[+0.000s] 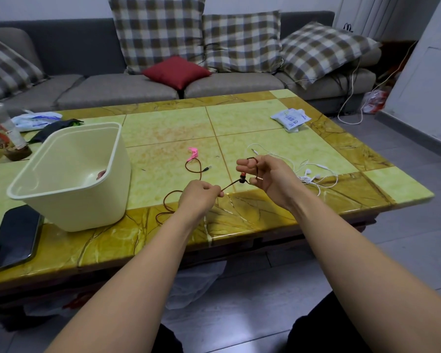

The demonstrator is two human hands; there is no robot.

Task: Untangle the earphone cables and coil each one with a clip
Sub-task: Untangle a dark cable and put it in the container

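Observation:
A dark brown earphone cable [194,168] runs across the yellow-green table [163,128]. My right hand [267,178] holds its earbud end, with turns of cable looped around the fingers. My left hand [200,196] pinches the same cable a short way along; the stretch between my hands is taut. The rest trails left in loose loops to its jack plug near a pink clip [193,152]. A white earphone cable [313,174] lies in a loose heap to the right of my right hand.
A cream plastic tub [69,179] stands at the left with something reddish inside. A black phone [14,236] lies at the near left edge. A plastic cup [0,128] and wrappers sit far left, a white packet [290,118] far right. A sofa stands behind.

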